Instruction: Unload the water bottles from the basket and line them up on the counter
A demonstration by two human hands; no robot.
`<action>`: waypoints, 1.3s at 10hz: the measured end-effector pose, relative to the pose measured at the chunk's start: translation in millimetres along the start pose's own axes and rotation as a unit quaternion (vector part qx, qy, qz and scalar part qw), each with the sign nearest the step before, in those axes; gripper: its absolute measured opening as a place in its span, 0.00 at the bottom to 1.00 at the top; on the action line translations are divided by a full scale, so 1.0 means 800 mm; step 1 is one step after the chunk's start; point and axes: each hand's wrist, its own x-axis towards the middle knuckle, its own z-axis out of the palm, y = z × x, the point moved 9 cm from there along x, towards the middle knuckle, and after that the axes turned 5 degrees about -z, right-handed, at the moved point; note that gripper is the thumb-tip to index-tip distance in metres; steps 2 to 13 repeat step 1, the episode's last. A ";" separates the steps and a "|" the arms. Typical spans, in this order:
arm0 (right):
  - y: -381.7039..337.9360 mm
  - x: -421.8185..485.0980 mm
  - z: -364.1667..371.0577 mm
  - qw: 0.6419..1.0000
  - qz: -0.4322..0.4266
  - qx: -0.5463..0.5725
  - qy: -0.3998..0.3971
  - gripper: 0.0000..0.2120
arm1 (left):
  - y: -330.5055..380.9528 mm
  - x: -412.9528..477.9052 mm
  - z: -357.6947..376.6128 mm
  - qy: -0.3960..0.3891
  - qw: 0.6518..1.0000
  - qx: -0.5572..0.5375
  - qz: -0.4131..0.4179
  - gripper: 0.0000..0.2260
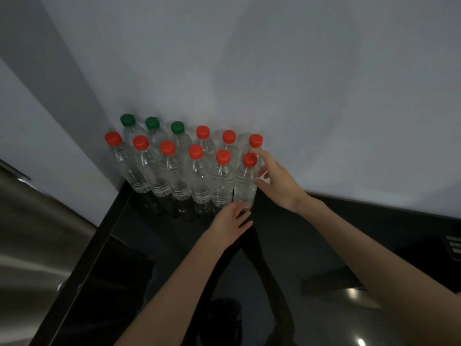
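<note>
Several clear water bottles stand upright in two rows on the black counter (311,233), against the white wall. The back row has three green-capped bottles (152,123), then red-capped ones (229,137). The front row is all red-capped (167,148). The rightmost front bottle (245,181) stands at the row's end. My right hand (277,181) is beside its upper body, fingers spread and touching it. My left hand (230,221) rests at its base, fingers loosely extended. No basket is in view.
A steel appliance face (37,245) stands to the left of the counter. The white wall (274,71) rises right behind the bottles. A small dark ribbed object (452,248) sits at the right edge. Bare counter stretches right of the bottles.
</note>
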 end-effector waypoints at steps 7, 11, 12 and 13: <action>-0.001 -0.038 -0.021 0.998 0.029 -0.060 0.022 0.26 | 0.014 -0.036 0.005 0.037 0.988 0.142 0.054 0.22; -0.001 -0.038 -0.021 0.998 0.029 -0.060 0.022 0.26 | 0.014 -0.036 0.005 0.037 0.988 0.142 0.054 0.22; -0.001 -0.038 -0.021 0.998 0.029 -0.060 0.022 0.26 | 0.014 -0.036 0.005 0.037 0.988 0.142 0.054 0.22; -0.001 -0.038 -0.021 0.998 0.029 -0.060 0.022 0.26 | 0.014 -0.036 0.005 0.037 0.988 0.142 0.054 0.22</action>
